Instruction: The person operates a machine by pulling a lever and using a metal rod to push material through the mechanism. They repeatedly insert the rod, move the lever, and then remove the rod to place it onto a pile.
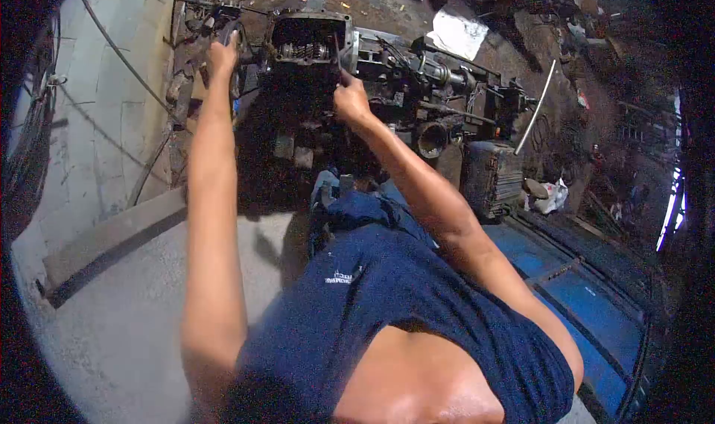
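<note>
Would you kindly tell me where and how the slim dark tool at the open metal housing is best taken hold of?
Probably by the near end of the slim dark tool, coming from the near side, where the right hand closes on it: its narrow shaft points away over or into the open metal housing, leaving that end nearest.

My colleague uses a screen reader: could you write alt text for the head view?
The right hand holds a slim dark tool at an open metal housing with gears inside; the left hand is left of it. Dark machinery extends rightward.
</note>
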`<action>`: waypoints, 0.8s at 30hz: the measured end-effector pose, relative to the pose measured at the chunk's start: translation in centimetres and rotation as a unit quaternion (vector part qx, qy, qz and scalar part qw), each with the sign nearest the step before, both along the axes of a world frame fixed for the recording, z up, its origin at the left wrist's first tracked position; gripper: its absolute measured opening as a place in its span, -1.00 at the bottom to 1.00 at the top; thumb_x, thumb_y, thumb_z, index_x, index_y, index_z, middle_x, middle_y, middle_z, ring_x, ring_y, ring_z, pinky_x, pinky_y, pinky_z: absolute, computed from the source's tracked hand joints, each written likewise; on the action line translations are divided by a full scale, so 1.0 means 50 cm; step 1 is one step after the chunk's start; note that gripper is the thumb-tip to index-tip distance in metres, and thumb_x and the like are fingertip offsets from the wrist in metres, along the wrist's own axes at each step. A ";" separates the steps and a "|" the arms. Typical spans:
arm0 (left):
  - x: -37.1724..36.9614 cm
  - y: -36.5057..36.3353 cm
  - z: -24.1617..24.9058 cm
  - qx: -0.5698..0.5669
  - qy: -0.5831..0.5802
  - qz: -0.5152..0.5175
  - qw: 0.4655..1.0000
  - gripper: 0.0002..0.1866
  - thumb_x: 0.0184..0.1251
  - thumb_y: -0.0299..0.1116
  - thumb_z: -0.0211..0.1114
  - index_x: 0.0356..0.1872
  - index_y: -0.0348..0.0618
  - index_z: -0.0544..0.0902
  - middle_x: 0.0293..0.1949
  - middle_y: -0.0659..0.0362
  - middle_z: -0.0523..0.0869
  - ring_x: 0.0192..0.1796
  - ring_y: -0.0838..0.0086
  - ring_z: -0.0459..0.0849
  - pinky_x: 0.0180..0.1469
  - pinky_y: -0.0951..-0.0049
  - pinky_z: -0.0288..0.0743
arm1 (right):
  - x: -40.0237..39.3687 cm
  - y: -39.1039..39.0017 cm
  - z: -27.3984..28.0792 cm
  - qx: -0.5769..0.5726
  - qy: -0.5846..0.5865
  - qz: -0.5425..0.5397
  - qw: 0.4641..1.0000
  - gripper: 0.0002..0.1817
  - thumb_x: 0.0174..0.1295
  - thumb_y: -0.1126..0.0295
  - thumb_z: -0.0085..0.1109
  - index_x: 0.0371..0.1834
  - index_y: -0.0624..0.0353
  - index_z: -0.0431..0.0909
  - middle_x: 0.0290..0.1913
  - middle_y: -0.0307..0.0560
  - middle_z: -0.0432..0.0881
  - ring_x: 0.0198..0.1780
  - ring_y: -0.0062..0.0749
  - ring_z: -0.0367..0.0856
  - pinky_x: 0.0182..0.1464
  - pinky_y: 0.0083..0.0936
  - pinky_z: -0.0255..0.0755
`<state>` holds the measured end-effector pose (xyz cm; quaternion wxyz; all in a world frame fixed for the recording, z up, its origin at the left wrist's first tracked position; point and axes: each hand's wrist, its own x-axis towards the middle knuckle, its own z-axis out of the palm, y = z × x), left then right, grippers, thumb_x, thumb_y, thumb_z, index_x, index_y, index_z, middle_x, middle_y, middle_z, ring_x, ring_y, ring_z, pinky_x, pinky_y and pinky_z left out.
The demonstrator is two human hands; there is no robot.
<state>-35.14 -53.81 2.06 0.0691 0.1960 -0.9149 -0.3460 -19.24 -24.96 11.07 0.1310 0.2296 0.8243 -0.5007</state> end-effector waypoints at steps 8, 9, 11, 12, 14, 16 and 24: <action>0.095 0.029 0.036 0.004 0.002 0.088 0.996 -0.36 0.13 0.22 0.09 -0.32 -0.32 0.62 -0.49 -0.16 0.63 -0.37 0.01 0.62 -0.31 0.10 0.41 | -0.043 0.082 0.073 -0.139 -0.064 0.060 0.986 -0.62 0.29 0.43 -0.10 0.19 0.08 0.37 -0.57 -0.36 0.44 -0.66 -0.71 0.24 -0.65 -0.65 0.15; 0.097 0.041 0.052 -0.026 -0.023 0.113 0.993 -0.39 0.15 0.19 0.09 -0.31 -0.32 0.62 -0.51 -0.15 0.63 -0.40 0.03 0.62 -0.33 0.11 0.42 | -0.042 0.093 0.090 -0.176 -0.087 0.033 0.980 -0.62 0.29 0.43 -0.10 0.19 0.05 0.37 -0.59 -0.37 0.42 -0.68 -0.72 0.21 -0.66 -0.66 0.12; 0.098 0.035 0.035 0.019 0.058 0.076 0.995 -0.41 0.17 0.13 0.11 -0.32 -0.34 0.62 -0.51 -0.14 0.63 -0.42 0.05 0.62 -0.35 0.13 0.42 | -0.011 0.114 0.048 -0.193 -0.099 0.051 0.975 -0.60 0.30 0.42 -0.13 0.23 -0.04 0.33 -0.63 -0.40 0.31 -0.68 -0.70 0.18 -0.65 -0.70 0.09; 0.095 0.029 0.033 0.063 0.141 0.040 0.987 -0.44 0.20 0.08 0.12 -0.32 -0.37 0.61 -0.52 -0.13 0.64 -0.44 0.07 0.62 -0.36 0.14 0.42 | 0.007 0.097 0.045 -0.229 -0.106 0.035 0.967 -0.61 0.30 0.42 -0.13 0.21 -0.05 0.36 -0.61 -0.39 0.31 -0.65 -0.70 0.20 -0.64 -0.70 0.10; 0.122 0.040 0.096 0.104 0.069 0.055 0.991 -0.48 0.20 0.04 0.15 -0.32 -0.37 0.61 -0.51 -0.12 0.64 -0.43 0.08 0.62 -0.35 0.17 0.41 | 0.022 0.073 0.011 -0.255 -0.139 0.048 0.956 -0.61 0.30 0.42 -0.19 0.19 -0.05 0.35 -0.55 -0.38 0.32 -0.60 -0.70 0.21 -0.62 -0.68 0.12; 0.120 0.032 0.065 0.025 0.158 0.011 0.987 -0.53 0.22 -0.04 0.16 -0.35 -0.39 0.59 -0.50 -0.12 0.63 -0.41 0.04 0.61 -0.35 0.18 0.40 | 0.013 0.026 0.065 -0.318 -0.163 -0.019 0.934 -0.61 0.31 0.42 -0.22 0.21 -0.03 0.30 -0.56 -0.38 0.28 -0.61 -0.68 0.19 -0.63 -0.68 0.11; 0.089 0.036 0.061 0.032 0.049 0.033 0.998 -0.45 0.24 0.06 0.07 -0.34 -0.38 0.61 -0.48 -0.20 0.61 -0.35 -0.07 0.59 -0.32 0.10 0.40 | -0.022 -0.049 0.103 -0.549 -0.171 -0.239 0.782 -0.85 0.22 0.52 -0.38 -0.38 0.10 0.26 -0.61 -0.34 0.14 -0.68 -0.64 0.06 -0.72 -0.67 -0.04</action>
